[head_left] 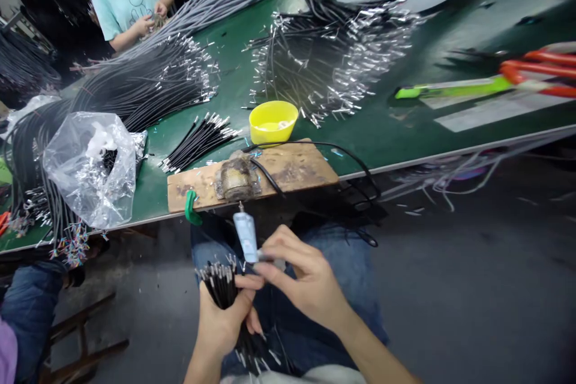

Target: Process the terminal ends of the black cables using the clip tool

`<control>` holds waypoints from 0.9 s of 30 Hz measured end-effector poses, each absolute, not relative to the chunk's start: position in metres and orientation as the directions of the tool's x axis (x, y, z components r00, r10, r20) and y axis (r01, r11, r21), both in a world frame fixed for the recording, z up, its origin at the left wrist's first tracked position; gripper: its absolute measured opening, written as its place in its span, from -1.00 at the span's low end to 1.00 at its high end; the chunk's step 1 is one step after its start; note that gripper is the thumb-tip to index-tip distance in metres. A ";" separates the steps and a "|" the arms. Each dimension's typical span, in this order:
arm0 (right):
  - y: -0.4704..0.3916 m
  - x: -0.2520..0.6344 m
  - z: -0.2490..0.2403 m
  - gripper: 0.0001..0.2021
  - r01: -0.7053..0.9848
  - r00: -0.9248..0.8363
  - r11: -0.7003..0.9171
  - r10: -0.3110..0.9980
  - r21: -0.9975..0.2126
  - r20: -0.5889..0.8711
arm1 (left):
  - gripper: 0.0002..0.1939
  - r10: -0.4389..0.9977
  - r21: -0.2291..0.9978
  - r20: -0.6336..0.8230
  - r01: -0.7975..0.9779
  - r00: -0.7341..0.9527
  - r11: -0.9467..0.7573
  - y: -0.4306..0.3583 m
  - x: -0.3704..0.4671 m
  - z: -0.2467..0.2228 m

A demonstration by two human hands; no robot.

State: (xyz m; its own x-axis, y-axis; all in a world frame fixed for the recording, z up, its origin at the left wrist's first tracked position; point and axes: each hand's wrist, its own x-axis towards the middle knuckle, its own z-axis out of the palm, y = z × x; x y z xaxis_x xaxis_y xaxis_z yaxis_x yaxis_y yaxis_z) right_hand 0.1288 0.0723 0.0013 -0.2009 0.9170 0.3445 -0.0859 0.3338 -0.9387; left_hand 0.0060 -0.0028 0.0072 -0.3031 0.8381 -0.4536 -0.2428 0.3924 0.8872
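The bundle (220,285) I hold is a thick sheaf of thin black cables, with bare, silvery ends bristling unevenly at its far end and more pale tips showing at its near end. Its long axis slants from far left to near right, the far tips pointing toward the tabletop (405,138). My left grip (227,318) is wrapped around its middle, so the far tips stick out beyond my fingers and the rest trails out on the near side, over my lap (346,276). My right grip (310,282) is just right of the far tips, thumb and fingers drawn together by the near end of a blue piece (245,237) on the motor (237,177); I cannot tell whether they pinch anything.
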 end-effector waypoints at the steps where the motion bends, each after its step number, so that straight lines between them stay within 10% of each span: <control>1: 0.071 0.127 0.007 -0.94 -0.054 -0.252 0.403 0.880 -0.914 0.403 | -0.65 0.828 0.877 -0.473 -0.252 -0.301 0.409 -0.004 0.006 0.006; 13: 0.052 0.104 0.003 -0.79 -0.067 -0.025 0.440 0.897 -0.896 0.442 | -0.57 0.830 0.831 -0.499 -0.409 -0.249 0.377 -0.002 0.005 0.003; 20: 0.059 0.111 -0.011 -0.70 -0.370 -0.368 0.006 0.917 -0.929 0.152 | -0.55 0.849 0.800 -0.505 -0.453 -0.154 0.394 0.002 0.003 0.004; 27: 0.064 0.117 -0.002 -0.82 -0.356 -0.346 0.042 0.922 -0.934 0.174 | -0.59 0.870 0.838 -0.460 -0.410 -0.176 0.360 0.000 0.005 0.003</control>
State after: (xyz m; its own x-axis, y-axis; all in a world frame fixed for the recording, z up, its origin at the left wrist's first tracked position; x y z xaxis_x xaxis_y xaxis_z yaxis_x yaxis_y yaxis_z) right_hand 0.1170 0.0642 -0.0015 -0.3458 0.9221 0.1736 -0.3557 0.0423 -0.9336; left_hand 0.0052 0.0003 0.0027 -0.1762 0.8701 -0.4604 -0.4096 0.3605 0.8380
